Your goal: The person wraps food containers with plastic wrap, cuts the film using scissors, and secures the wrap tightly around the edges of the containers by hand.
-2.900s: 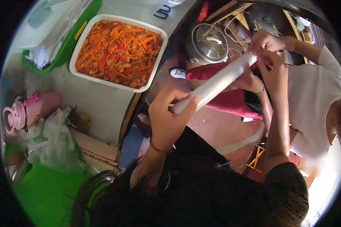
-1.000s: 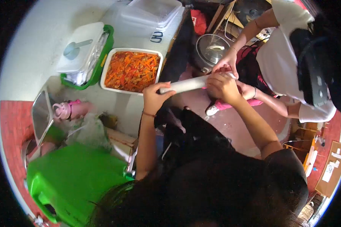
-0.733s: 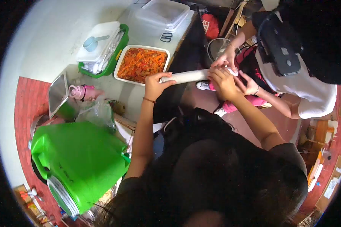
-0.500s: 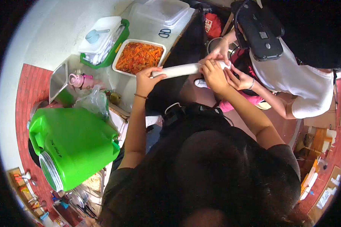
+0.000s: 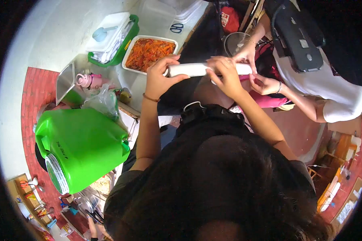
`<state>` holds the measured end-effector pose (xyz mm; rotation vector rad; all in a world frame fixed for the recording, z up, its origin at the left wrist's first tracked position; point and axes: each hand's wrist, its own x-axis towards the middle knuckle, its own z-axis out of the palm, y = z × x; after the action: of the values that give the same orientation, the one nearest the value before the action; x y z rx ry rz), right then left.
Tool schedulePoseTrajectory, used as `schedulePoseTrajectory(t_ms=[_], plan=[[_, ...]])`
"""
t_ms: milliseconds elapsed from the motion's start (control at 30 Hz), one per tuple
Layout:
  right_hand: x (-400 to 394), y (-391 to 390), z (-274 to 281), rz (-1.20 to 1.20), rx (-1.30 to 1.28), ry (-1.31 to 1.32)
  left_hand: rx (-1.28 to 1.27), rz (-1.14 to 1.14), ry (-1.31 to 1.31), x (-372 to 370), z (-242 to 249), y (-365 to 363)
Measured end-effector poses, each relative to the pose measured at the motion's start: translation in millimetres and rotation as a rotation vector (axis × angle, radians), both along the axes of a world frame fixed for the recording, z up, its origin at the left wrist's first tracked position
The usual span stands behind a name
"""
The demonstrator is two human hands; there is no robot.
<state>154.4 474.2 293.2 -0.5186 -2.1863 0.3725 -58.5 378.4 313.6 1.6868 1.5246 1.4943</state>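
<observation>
A long white roll (image 5: 194,70), like a roll of wrap or paper, lies level between my hands. My left hand (image 5: 161,77) grips its left end, thumb below and fingers above. Further along, my right hand (image 5: 227,75) is closed around the roll toward its right part, knuckles up. Another person's hand (image 5: 246,53) reaches to the right end from above, and that person's other hand (image 5: 268,84) pinches near the same end from below. The fine edge between their fingers is too small to make out.
A white tray (image 5: 128,66) of shredded orange food stands behind my left hand. Beside it is a green basket (image 5: 133,30) with white lids. A pink bottle (image 5: 88,80), a clear plastic bag (image 5: 104,98) and a big green jug (image 5: 82,144) are at left.
The roll has turned more level, its left end shifting slightly right and up with my hands. The other person's lower hand has drawn a little right, away from my right hand.
</observation>
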Motion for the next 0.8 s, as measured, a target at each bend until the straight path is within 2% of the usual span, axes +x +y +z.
schedulePoseTrajectory(t_ms=[100, 200, 267, 300, 333, 433, 533, 667, 800], plan=[[-18, -16, 15, 0.075, -0.092, -0.017, -0.172, 0.003, 0.099, -1, 4, 0], [-21, -28, 29, 0.036, -0.078, -0.023, -0.148, -0.190, -0.090, -5, 11, -4], [-20, -29, 36, 0.036, -0.040, 0.044, -0.152, -0.204, -0.132, -3, 18, -7], [-19, -31, 38, 0.030, -0.061, 0.069, -0.154, -0.213, -0.152, -1, 22, -9], [-18, -33, 39, 0.021, -0.077, 0.094, -0.167, -0.271, -0.046, 2, 28, -10], [-13, -44, 44, -0.036, -0.054, 0.171, -0.028, -0.311, -0.191, 13, 31, -8], [-9, -51, 52, -0.088, -0.038, 0.229, 0.028, -0.373, -0.125, 17, 31, -2], [-6, -59, 79, -0.092, -0.268, 0.222, 0.080, -0.422, -0.118, 24, 37, 0], [-1, -55, 96, -0.073, -0.285, 0.142, 0.133, -0.336, -0.192, 33, 43, -1]])
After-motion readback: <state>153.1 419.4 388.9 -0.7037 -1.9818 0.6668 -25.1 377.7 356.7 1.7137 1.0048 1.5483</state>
